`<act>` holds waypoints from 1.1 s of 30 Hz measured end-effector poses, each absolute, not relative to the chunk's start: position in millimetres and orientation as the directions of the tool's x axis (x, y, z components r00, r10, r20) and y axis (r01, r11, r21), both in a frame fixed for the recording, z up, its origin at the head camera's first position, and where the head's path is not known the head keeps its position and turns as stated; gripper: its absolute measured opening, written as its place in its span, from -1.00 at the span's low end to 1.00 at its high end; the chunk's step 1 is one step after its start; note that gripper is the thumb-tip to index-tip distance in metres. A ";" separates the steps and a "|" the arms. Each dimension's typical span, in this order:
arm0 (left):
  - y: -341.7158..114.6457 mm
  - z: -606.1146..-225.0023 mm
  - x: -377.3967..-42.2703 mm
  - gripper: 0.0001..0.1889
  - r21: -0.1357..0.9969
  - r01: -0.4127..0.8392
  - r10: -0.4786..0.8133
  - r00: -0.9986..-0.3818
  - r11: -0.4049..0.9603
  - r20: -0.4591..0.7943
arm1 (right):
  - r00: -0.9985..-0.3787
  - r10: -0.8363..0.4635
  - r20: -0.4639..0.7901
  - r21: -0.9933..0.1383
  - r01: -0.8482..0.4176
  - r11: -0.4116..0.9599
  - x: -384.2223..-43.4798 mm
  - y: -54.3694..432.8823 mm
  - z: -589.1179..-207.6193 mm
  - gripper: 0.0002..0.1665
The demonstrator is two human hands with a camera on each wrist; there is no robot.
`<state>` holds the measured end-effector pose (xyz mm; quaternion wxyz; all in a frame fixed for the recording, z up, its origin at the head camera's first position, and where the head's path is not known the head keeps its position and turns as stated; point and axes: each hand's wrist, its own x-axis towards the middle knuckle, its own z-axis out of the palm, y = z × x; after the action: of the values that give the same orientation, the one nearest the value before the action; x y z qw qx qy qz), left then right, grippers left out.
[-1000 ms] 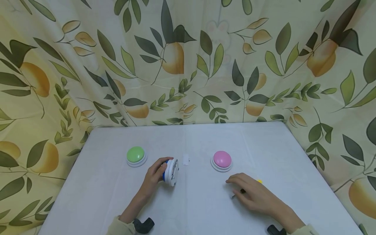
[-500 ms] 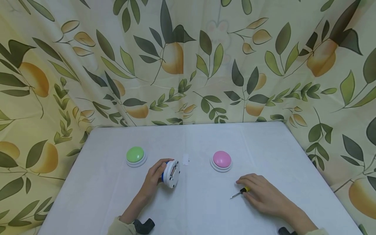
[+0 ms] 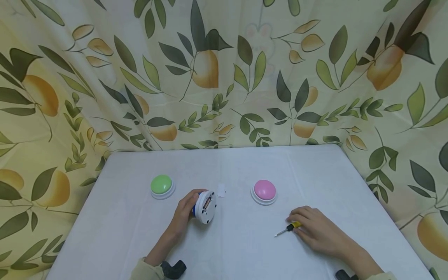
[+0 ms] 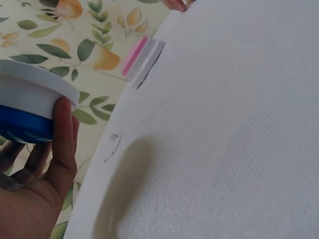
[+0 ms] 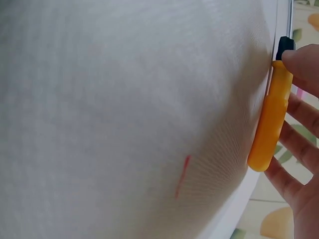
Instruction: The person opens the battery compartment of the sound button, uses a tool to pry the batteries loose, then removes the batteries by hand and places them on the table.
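Centrally, the left grip (image 3: 182,213) is holding a round blue-and-white button (image 3: 206,209). The right grip (image 3: 316,229) is pinching a yellow-handled screwdriver (image 5: 272,119).

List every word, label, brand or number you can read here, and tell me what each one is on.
None can be read in any view.
Green button and pink button: no lettering shows.
Blue-and-white button in the left hand: underside details too small to read.
Yellow-handled screwdriver: no lettering on the visible side.
Red mark on the white tablecloth: a short stroke, no letter.
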<state>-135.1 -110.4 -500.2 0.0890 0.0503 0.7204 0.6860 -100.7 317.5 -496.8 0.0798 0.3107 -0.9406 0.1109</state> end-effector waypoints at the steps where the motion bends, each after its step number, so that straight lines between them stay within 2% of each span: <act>1: -110.3 -500.3 -135.4 -0.52 0.997 -0.049 0.195 -0.979 0.052 -0.058 | -0.792 -0.569 0.221 -0.161 -0.605 0.780 -100.8 317.9 -496.8 -0.61; 7: -110.7 -501.3 -135.2 -0.45 0.995 -0.056 0.183 -0.981 0.082 -0.070 | -0.772 -0.592 0.232 -0.168 -0.631 0.757 -103.3 321.5 -498.4 -0.67; 13: -109.7 -502.1 -136.8 -0.41 0.991 -0.129 0.186 -0.974 0.025 -0.131 | -0.767 -0.599 0.229 -0.167 -0.637 0.752 -105.1 322.2 -496.9 -0.67; 20: -108.8 -498.6 -139.1 -0.38 0.984 -0.177 0.202 -0.964 0.010 -0.175 | -0.739 -0.609 0.290 -0.152 -0.663 0.733 -105.4 320.3 -496.9 -0.62; 28: -105.7 -494.0 -139.9 -0.30 0.965 -0.261 0.239 -0.939 -0.023 -0.248 | -0.741 -0.583 0.333 -0.147 -0.651 0.745 -105.9 315.3 -495.7 -0.57; 33: -103.1 -490.7 -140.6 -0.23 0.960 -0.279 0.239 -0.933 -0.007 -0.269 | -0.698 -0.588 0.410 -0.155 -0.688 0.709 -108.8 308.6 -492.5 -0.52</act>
<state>-140.6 -103.1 -490.7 0.1826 -0.0148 0.6805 0.7095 -108.8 308.6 -492.5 0.1675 0.3509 -0.9090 0.1501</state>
